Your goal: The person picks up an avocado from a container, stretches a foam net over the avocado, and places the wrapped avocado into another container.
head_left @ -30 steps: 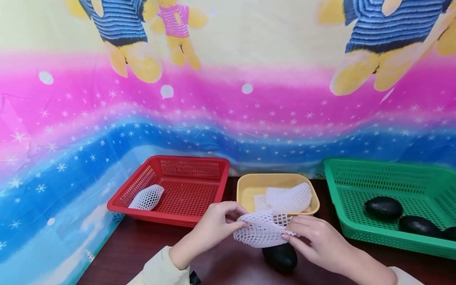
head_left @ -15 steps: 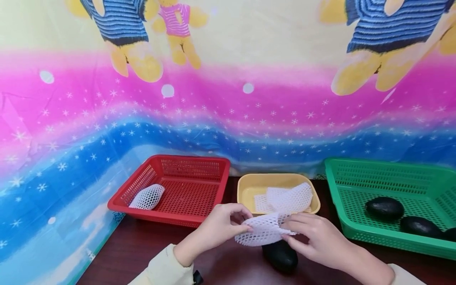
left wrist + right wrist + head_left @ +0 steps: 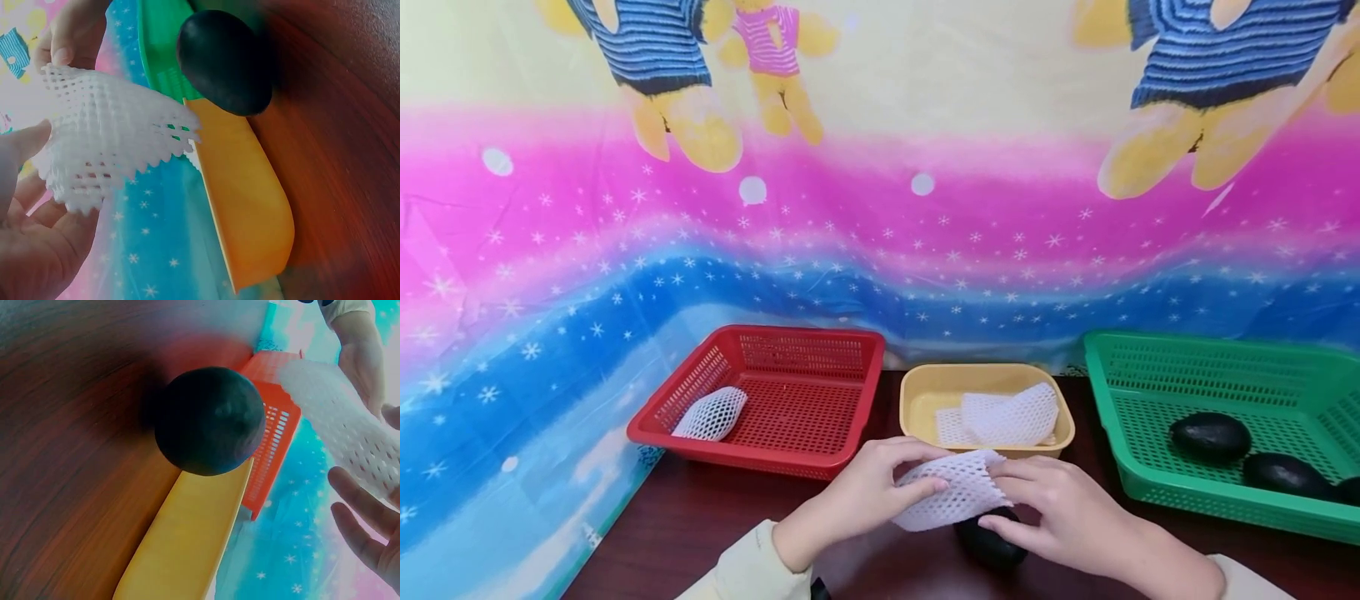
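A white foam net sleeve (image 3: 958, 492) is held above the table, its mesh flattened. My left hand (image 3: 872, 492) pinches its left part between thumb and fingers; the left wrist view shows the sleeve (image 3: 112, 131) spread across that hand (image 3: 47, 244). My right hand (image 3: 1067, 517) is at the sleeve's right end, some fingertips hidden at or inside its opening, the thumb held apart below. In the right wrist view two fingers of that hand (image 3: 375, 531) extend beside the net. A dark avocado (image 3: 991, 543) lies on the table beneath the sleeve.
A red basket (image 3: 838, 461) at left holds a net-wrapped item (image 3: 711, 414). A yellow tray (image 3: 917, 400) behind my hands holds more white nets (image 3: 1011, 417). At right, a green basket (image 3: 1112, 433) contains several dark avocados (image 3: 1210, 437). A printed cloth (image 3: 880, 208) hangs behind.
The sleeve has turned and lies flatter, with its right opening less visible. My left hand has shifted slightly right and down. The right thumb has moved away from the sleeve's edge.
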The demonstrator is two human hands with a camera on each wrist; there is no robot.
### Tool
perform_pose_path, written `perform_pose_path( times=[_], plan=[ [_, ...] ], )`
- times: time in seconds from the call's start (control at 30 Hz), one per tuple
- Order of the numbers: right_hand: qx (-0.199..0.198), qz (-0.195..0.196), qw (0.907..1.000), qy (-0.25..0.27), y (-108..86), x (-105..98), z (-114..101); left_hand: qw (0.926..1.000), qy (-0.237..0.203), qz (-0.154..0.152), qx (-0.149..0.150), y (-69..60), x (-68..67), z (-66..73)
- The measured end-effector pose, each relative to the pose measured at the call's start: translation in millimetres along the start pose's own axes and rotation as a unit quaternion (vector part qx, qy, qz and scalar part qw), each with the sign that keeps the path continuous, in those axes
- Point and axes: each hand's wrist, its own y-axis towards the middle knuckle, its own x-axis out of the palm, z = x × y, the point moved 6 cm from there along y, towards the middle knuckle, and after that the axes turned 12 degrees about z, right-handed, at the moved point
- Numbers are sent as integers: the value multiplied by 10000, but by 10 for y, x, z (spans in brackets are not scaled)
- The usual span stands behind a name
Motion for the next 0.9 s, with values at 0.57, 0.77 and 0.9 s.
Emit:
perform_pose_path(
  times=[0.57,0.77,0.9],
  plan=[
    [794,-546,9940,526,-190,48,232,9942,242,765,-716,-35,-236,-150],
    [893,-714,9926,405,-213,102,298,9959,89,236,-873,-17,-153,-159],
    [849,-728,9926,472,-174,127,271,9958,75,-319,-852,-10,-40,-144]
  ],
)
